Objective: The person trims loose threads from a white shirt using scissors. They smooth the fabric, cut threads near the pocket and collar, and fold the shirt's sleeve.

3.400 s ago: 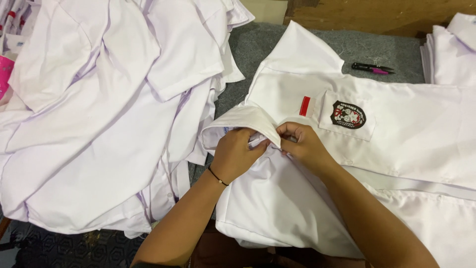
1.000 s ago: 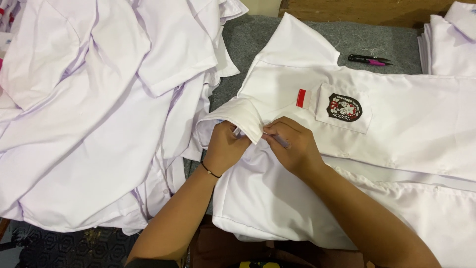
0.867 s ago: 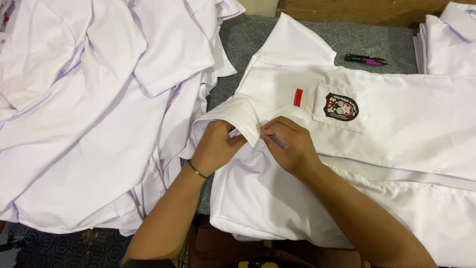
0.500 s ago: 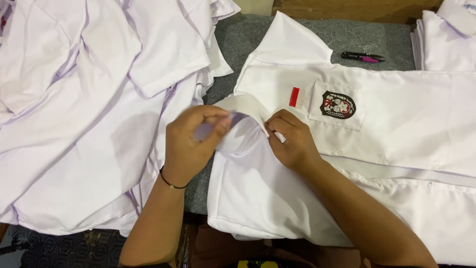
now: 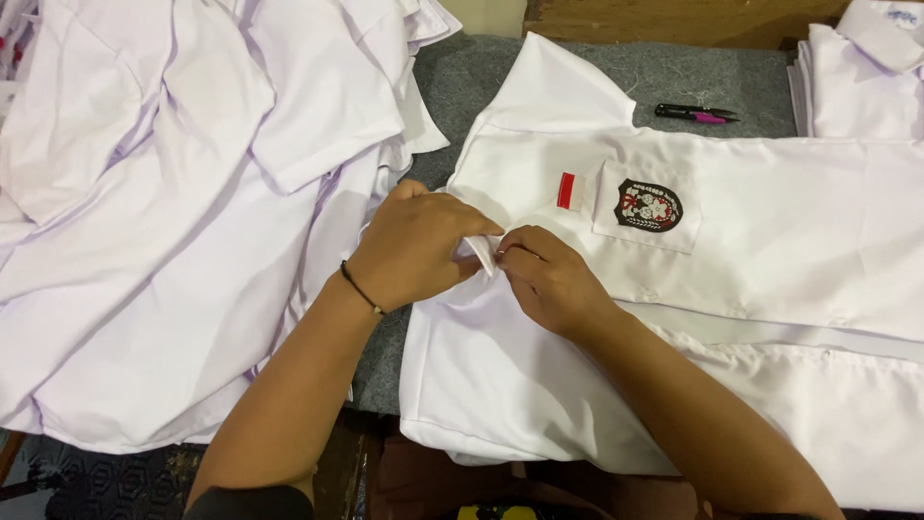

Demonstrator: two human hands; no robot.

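Note:
A white shirt [image 5: 770, 250] lies flat on the grey table cover, with a small red and white patch [image 5: 572, 191] and a dark round badge [image 5: 649, 205] on its chest pocket. My left hand [image 5: 414, 246] and my right hand [image 5: 544, 279] meet over the shirt's collar [image 5: 478, 252], both pinching a small fold of white cloth between the fingertips. A thin black band sits on my left wrist. Most of the collar is hidden under my hands.
A large heap of white shirts [image 5: 173, 193] fills the left side. Small thread snips with a pink handle [image 5: 698, 115] lie on the grey table cover [image 5: 481, 82] beyond the shirt. More folded white shirts [image 5: 861, 67] are stacked at the far right.
My left hand lifted up off the collar half a second ago and has come back down onto it, closing against my right hand. The shirt itself has stayed in place.

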